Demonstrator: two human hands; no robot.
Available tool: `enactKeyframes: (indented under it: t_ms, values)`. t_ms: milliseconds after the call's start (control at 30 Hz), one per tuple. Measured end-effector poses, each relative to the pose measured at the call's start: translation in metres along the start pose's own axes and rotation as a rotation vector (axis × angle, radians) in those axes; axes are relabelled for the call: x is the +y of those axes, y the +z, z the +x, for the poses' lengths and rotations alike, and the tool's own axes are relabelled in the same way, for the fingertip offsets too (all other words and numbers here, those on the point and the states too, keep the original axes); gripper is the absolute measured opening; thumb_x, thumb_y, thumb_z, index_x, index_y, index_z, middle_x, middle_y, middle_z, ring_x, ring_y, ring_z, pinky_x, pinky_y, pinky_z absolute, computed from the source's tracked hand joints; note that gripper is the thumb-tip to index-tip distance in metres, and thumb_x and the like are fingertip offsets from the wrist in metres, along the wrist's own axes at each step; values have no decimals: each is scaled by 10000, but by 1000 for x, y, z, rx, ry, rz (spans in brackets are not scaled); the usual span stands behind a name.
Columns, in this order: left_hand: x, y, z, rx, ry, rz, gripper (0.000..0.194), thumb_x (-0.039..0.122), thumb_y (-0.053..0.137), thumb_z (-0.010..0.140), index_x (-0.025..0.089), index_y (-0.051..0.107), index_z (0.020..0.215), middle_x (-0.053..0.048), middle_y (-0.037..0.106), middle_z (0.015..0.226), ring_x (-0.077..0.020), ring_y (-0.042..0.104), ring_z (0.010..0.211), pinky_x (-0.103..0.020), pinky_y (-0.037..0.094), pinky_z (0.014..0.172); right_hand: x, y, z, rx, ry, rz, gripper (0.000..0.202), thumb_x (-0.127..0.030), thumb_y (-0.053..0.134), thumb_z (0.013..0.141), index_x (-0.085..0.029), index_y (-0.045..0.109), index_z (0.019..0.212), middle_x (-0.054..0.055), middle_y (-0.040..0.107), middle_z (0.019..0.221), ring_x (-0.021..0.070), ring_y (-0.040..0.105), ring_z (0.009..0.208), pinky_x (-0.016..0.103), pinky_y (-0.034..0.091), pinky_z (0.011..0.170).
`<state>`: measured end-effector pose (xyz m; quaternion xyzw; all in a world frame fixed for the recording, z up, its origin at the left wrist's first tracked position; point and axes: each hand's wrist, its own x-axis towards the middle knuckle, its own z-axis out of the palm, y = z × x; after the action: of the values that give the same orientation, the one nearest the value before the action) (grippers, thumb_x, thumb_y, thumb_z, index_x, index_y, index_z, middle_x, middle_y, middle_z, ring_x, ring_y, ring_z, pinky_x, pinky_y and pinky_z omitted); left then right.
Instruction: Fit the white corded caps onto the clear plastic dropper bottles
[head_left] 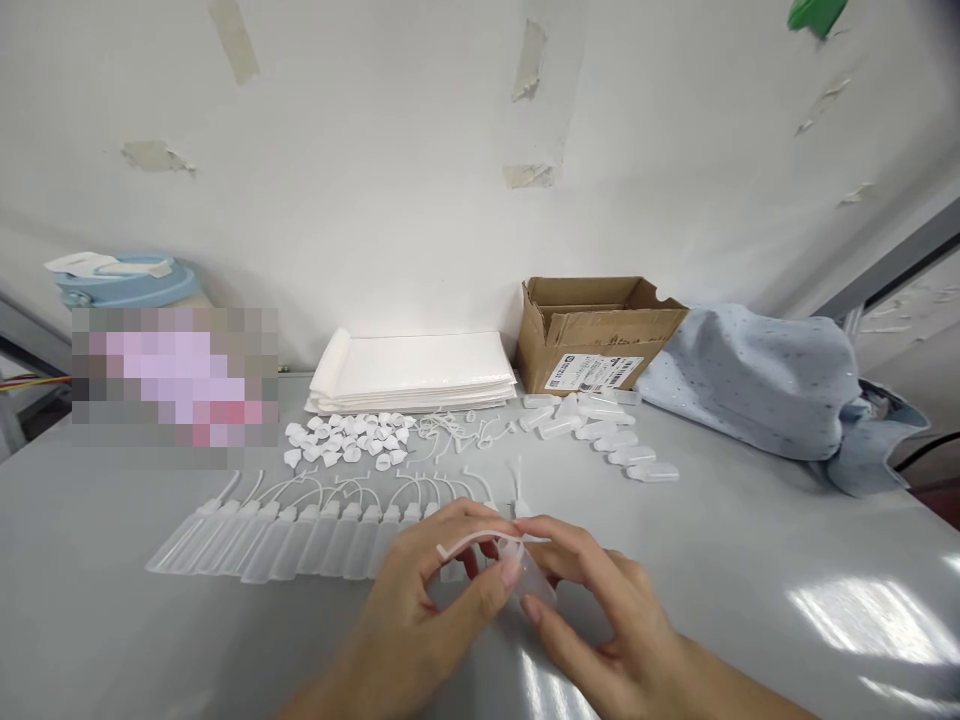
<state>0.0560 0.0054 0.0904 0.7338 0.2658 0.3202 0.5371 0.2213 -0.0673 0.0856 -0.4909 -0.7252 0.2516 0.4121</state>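
Note:
Between my two hands is a small translucent plastic bottle [536,585], tilted, its neck toward the upper left. A thin white strap [472,540] curves from its neck, with the hooked free end pointing left. My left hand [427,590] pinches around the neck, its thumb against the base of the strap. Around the bottle's body curl the fingers and thumb of my right hand [607,600]. Just beyond my left hand stretches a row of similar bottles [289,545] with straps on their necks; my hands cover its right end.
White caps [352,435] lie in a cluster, with loose straps [450,432] to their right. Several strapless bottles [619,440] lie before an open cardboard box [600,340]. A white stack [412,370], light blue cloth [750,375] and a blurred pinkish item [176,375] line the back.

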Motion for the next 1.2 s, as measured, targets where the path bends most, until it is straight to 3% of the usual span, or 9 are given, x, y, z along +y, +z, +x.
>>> enactKeyframes:
  t_ms: [133,233,367,500,633,800,933,1033,1200]
  values:
    - [0,1,-1,-14,20,101,200,228,512,878,281,695,940,-25,669,935,-157,631,758,-269,559,676,-2,1,-2,23,-7,3,550,-73,463,846,-264,329,1344,30,679,845,167,664,703,297,580,648]
    - [-4,0,-4,36,20,214,235,252,527,875,292,663,1062,-34,679,942,-166,642,740,-265,570,632,4,2,-4,112,7,-32,520,-86,484,854,-264,387,1333,24,670,796,171,673,697,284,586,614]
    - [-11,0,-6,99,63,323,287,256,506,889,279,603,1158,-57,669,1005,-170,623,741,-290,568,631,13,-5,-2,243,111,75,421,-127,525,868,-268,463,1260,33,717,892,169,702,763,301,606,691]
    - [-18,2,-5,136,242,533,267,155,494,877,211,578,1125,-80,632,998,-184,595,823,-315,548,704,17,-25,7,430,278,166,316,-230,598,856,-239,534,1166,54,746,908,197,722,788,331,619,700]
    - [-21,6,0,50,440,749,254,74,466,865,136,554,1096,-116,601,985,-228,554,923,-373,515,777,20,-47,17,592,382,229,310,-337,637,832,-220,571,1111,76,751,901,244,722,829,361,622,651]
    - [-18,20,16,-152,446,909,263,128,503,861,144,542,1121,-124,585,1072,-268,533,1001,-422,502,802,28,-52,20,550,431,284,370,-416,651,804,-185,567,1081,87,738,873,267,719,832,397,614,661]
    - [-15,33,31,-165,323,910,429,374,664,787,118,545,1110,-128,587,1043,-295,512,982,-443,491,789,31,-47,18,516,412,307,366,-417,646,807,-195,552,1082,82,718,922,254,711,845,385,603,678]
    - [-16,39,37,-164,270,934,529,510,676,738,116,561,1071,-132,587,1008,-312,498,954,-462,475,756,29,-44,16,490,392,315,347,-400,637,816,-202,542,1084,67,697,923,237,709,842,357,594,684]
    - [-18,39,36,-207,236,938,552,432,738,684,113,545,1091,-125,591,1044,-320,479,984,-474,442,789,27,-42,14,459,401,282,329,-383,623,825,-211,552,1097,65,642,1039,208,717,779,344,594,671]
